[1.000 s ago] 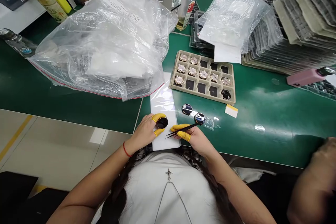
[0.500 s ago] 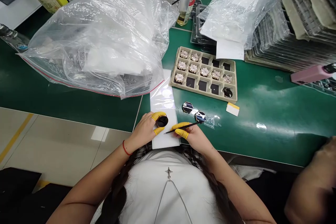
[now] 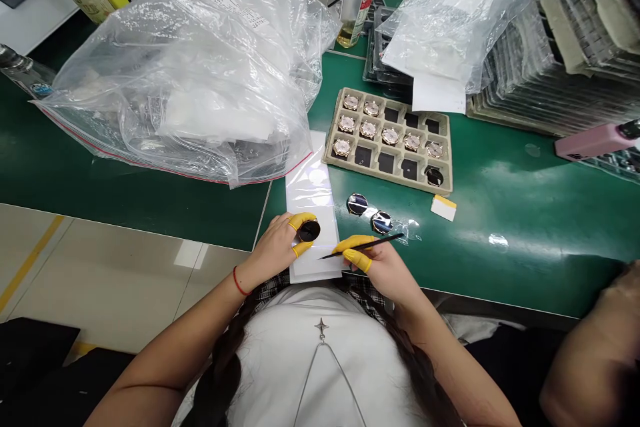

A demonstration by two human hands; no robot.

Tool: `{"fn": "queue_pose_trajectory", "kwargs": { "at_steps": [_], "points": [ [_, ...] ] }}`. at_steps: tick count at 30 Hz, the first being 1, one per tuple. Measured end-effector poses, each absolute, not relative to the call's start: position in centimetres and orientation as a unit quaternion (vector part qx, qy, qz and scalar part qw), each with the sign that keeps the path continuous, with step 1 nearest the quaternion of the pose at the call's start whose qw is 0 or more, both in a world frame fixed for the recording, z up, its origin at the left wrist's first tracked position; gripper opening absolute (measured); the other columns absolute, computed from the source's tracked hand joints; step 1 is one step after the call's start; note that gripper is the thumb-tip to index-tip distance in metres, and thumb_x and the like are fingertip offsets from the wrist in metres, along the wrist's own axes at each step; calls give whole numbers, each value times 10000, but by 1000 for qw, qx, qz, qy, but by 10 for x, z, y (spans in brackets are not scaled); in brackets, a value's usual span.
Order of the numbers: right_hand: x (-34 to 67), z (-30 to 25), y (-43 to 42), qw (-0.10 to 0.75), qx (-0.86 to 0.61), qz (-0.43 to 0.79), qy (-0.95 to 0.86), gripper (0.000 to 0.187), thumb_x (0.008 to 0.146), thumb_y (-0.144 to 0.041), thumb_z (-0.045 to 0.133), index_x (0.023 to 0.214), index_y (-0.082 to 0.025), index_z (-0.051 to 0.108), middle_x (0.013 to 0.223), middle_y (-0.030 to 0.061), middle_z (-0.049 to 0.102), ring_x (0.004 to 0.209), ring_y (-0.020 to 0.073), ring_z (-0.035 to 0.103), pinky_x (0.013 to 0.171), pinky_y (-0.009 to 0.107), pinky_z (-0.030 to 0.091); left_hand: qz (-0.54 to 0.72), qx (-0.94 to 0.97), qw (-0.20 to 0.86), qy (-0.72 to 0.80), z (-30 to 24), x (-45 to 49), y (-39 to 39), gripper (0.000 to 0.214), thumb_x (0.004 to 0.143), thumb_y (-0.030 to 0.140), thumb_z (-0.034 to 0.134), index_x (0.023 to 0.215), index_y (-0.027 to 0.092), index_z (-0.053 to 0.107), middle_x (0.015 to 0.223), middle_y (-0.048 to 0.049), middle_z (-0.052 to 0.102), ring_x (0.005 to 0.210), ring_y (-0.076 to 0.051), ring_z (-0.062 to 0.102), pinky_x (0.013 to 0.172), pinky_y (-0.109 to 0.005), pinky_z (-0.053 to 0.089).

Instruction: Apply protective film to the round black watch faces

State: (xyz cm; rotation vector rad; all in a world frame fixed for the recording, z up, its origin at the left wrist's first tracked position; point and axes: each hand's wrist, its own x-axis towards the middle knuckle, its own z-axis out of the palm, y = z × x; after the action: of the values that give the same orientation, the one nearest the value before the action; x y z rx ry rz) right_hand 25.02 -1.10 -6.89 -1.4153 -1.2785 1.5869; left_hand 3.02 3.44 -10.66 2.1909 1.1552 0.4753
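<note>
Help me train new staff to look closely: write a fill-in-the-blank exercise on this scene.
The right hand holds a thin ____ tool.
A ____ bracelet circles the left wrist.
____ mirror-like discs lie between the tray and the right hand.
The tray has ____ rows of five compartments.

Missing words: black; red; two; three.

Left hand (image 3: pixel 280 240): pinches a round dark-faced piece (image 3: pixel 309 231) between finger and thumb.
Right hand (image 3: pixel 375 257): holds black tweezers (image 3: pixel 387 239), tips over the white sheet (image 3: pixel 315 271).
Tray (image 3: pixel 375 168): beige, compartmented, bearing watch heads (image 3: pixel 391 136).
Glossy discs (image 3: pixel 357 204): two, on the green bench (image 3: pixel 500 213) between tray and right hand.
</note>
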Motion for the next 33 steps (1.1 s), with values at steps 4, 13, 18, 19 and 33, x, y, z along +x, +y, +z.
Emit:
{"fn": "queue_pose_trajectory", "kwargs": {
  "at_steps": [4, 13, 18, 19, 33],
  "points": [
    [267, -35, -21, 405, -564, 507, -511, 125, 808, -332, 651, 796, -235, 727, 847, 26, 696, 771, 153, 614, 671, 248, 493, 183, 803, 339, 454, -99, 32, 34, 357, 830, 191, 589, 1179, 207, 512, 1144, -50, 606, 1042, -229, 536, 934, -393, 411],
    [261, -12, -26, 448, -577, 506, -459, 250, 778, -344, 689, 575, -207, 634, 715, 7, 657, 732, 147, 598, 672, 247, 482, 234, 789, 385, 418, -56, 48, 20, 360, 798, 258, 647, 1139, 256, 531, 1030, -9, 604, 976, -189, 545, 894, -331, 434],
    [269, -21, -26, 444, -593, 506, -442, 305, 750, -429, 691, 560, -200, 622, 648, 16, 628, 610, 134, 527, 548, 252, 440, 237, 792, 397, 398, -48, 48, 17, 368, 785, 233, 667, 1126, 261, 531, 1060, -4, 604, 993, -181, 543, 912, -324, 430],
    [270, -22, -26, 444, -594, 506, -440, 317, 746, -440, 691, 553, -201, 615, 645, 19, 626, 598, 134, 517, 536, 256, 434, 235, 792, 399, 398, -48, 48, 16, 370, 782, 232, 671, 1123, 263, 532, 1064, -2, 605, 994, -181, 543, 912, -324, 432],
    [271, -25, -24, 455, -592, 514, -423, 262, 741, -413, 707, 598, -209, 627, 567, -9, 524, 578, 122, 477, 552, 255, 418, 228, 799, 395, 392, -44, 48, 14, 394, 771, 241, 692, 1126, 249, 521, 1091, 6, 616, 1010, -176, 543, 930, -322, 429]
  ]
}}
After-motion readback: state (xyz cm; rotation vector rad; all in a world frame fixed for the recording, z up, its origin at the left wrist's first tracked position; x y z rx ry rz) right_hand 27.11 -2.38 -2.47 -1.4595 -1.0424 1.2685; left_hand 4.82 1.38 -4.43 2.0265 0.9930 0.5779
